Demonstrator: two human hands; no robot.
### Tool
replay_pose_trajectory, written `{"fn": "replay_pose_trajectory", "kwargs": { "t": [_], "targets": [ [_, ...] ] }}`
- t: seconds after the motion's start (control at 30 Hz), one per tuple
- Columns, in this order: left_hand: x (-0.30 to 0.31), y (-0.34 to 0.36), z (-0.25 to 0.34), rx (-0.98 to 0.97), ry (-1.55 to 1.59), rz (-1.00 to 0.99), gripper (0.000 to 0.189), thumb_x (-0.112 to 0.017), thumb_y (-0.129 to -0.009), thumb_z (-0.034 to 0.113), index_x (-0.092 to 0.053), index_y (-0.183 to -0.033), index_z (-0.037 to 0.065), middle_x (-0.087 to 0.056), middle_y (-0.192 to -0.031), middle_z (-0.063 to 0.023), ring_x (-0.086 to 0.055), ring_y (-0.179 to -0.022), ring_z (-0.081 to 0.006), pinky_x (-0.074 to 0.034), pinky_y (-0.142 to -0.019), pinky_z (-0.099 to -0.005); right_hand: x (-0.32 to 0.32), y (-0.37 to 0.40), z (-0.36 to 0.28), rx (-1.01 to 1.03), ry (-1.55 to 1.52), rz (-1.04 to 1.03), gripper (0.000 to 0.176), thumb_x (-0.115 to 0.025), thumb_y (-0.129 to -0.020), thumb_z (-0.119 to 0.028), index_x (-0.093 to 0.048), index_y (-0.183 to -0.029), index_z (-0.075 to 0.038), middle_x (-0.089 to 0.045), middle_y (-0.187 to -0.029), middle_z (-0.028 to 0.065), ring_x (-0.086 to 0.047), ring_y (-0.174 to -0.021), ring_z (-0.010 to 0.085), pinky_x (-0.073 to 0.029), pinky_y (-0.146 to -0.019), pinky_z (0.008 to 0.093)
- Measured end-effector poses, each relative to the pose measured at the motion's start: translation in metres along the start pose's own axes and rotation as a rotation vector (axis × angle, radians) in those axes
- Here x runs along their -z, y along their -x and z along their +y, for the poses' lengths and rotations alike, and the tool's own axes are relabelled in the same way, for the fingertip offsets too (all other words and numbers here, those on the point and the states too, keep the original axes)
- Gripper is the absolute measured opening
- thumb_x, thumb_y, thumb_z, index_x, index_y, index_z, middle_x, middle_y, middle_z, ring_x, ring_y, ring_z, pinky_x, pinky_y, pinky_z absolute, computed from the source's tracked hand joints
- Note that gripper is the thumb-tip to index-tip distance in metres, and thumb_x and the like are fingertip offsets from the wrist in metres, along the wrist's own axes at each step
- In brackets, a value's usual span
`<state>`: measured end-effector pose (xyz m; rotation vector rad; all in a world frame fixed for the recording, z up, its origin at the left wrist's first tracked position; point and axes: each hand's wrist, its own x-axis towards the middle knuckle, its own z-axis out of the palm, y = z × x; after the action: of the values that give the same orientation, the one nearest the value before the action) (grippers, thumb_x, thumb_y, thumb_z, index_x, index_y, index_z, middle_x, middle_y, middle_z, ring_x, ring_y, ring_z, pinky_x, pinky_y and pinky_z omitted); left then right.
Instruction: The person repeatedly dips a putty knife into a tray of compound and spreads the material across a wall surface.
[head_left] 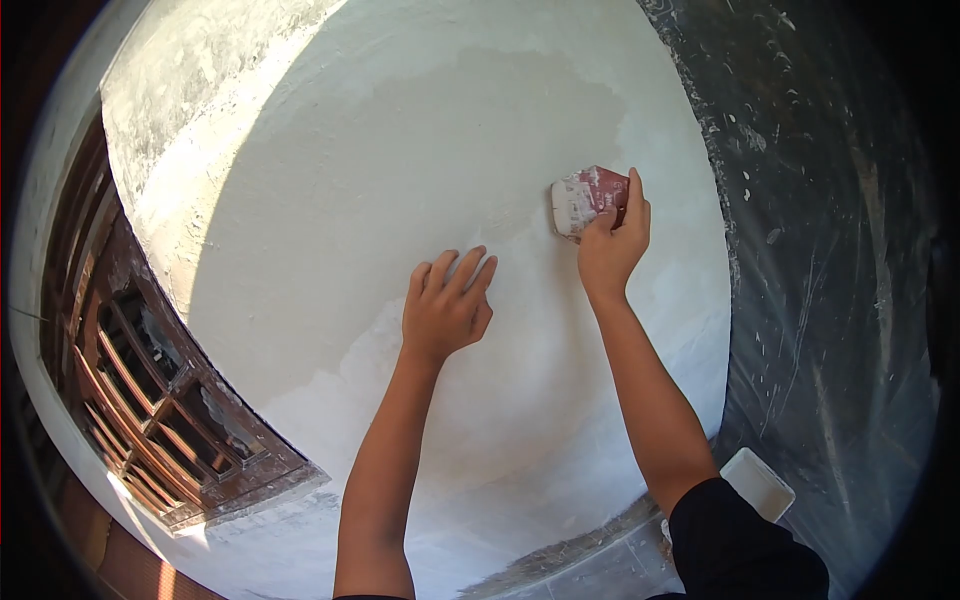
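Against the pale plastered wall (480,130), my right hand (613,245) grips a red block (590,200) smeared with white material on its left part. The fingers wrap round the block's right side, and the block lies at the wall surface. Lower and to the left, my left hand (448,305) is at the wall with its fingers apart and nothing in it. A darker grey patch of plaster spreads above and between both hands, with whiter plaster below.
A brown wooden window frame with bars (180,410) is on the left. Dark, white-spattered sheeting (820,300) hangs at the right. A white rectangular container (757,484) sits low at the right, beside my right arm. Sunlight falls on the upper left wall.
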<state>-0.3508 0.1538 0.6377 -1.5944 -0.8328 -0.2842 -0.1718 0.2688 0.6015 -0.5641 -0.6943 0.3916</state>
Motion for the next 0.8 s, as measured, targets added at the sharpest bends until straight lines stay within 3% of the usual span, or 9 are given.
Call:
{"fn": "replay_pose_trajectory", "kwargs": {
  "t": [0.1,0.13,0.2,0.27,0.33,0.47,0.8],
  "targets": [
    [0.001,0.0,0.001,0.004,0.002,-0.014,0.046,-0.061,-0.07,0.011,-0.07,-0.115,0.015,-0.063,-0.126,0.001,-0.055,-0.109,-0.0229,-0.038,-0.09,-0.0371,-0.007,0.008,-0.016,0.129,-0.122,-0.208,0.054,-0.048,-0.087,0.008,-0.047,-0.141,0.001,-0.056,-0.108,0.0168,-0.059,-0.094,0.0297,-0.048,-0.083,0.0369],
    [0.001,0.0,0.001,0.005,-0.001,-0.017,0.046,-0.061,-0.07,0.011,-0.07,-0.115,0.015,-0.063,-0.126,0.0012,-0.055,-0.109,-0.0228,-0.038,-0.09,-0.037,-0.012,0.009,-0.018,0.127,-0.12,-0.208,0.054,-0.048,-0.087,0.008,-0.047,-0.141,0.001,-0.056,-0.108,0.0168,-0.059,-0.094,0.0297,-0.048,-0.083,0.0369],
    [0.002,0.0,0.001,0.005,-0.002,-0.021,0.046,-0.061,-0.07,0.011,-0.07,-0.115,0.015,-0.063,-0.126,0.0013,-0.055,-0.109,-0.0227,-0.038,-0.091,-0.037,-0.018,0.009,-0.018,0.091,-0.143,-0.401,0.053,-0.049,-0.087,0.008,-0.048,-0.139,0.001,-0.057,-0.107,0.0176,-0.06,-0.093,0.03,-0.048,-0.083,0.037],
    [0.003,-0.001,0.001,0.003,-0.007,-0.021,0.046,-0.061,-0.07,0.011,-0.07,-0.115,0.015,-0.063,-0.126,0.0014,-0.055,-0.109,-0.0226,-0.038,-0.091,-0.0369,-0.016,0.007,-0.002,0.077,-0.112,-0.406,0.052,-0.049,-0.086,0.009,-0.05,-0.138,0.001,-0.058,-0.107,0.0169,-0.06,-0.095,0.0292,-0.048,-0.085,0.0362],
    [0.002,-0.001,0.001,0.005,0.006,-0.016,0.046,-0.061,-0.07,0.01,-0.07,-0.115,0.015,-0.063,-0.126,0.0013,-0.055,-0.109,-0.0227,-0.038,-0.091,-0.0369,-0.007,0.003,0.016,0.012,-0.095,-0.188,0.052,-0.049,-0.086,0.009,-0.051,-0.137,0.001,-0.059,-0.109,0.0162,-0.061,-0.098,0.0277,-0.048,-0.087,0.0352],
    [0.001,-0.001,0.001,0.003,0.002,-0.011,0.046,-0.061,-0.07,0.01,-0.07,-0.115,0.015,-0.062,-0.126,0.0012,-0.055,-0.109,-0.0229,-0.038,-0.091,-0.0369,0.011,-0.003,0.027,-0.112,-0.083,-0.144,0.052,-0.048,-0.086,0.009,-0.051,-0.137,0.001,-0.059,-0.111,0.0156,-0.061,-0.1,0.0265,-0.048,-0.088,0.0346],
    [0.002,-0.001,0.001,0.003,-0.004,-0.015,0.045,-0.061,-0.07,0.01,-0.07,-0.114,0.015,-0.062,-0.125,0.0011,-0.055,-0.109,-0.0232,-0.038,-0.091,-0.037,-0.009,0.004,0.002,0.085,-0.158,-0.41,0.053,-0.049,-0.084,0.009,-0.051,-0.137,0.002,-0.059,-0.103,0.0162,-0.061,-0.093,0.0279,-0.049,-0.084,0.0361]
  ]
}}
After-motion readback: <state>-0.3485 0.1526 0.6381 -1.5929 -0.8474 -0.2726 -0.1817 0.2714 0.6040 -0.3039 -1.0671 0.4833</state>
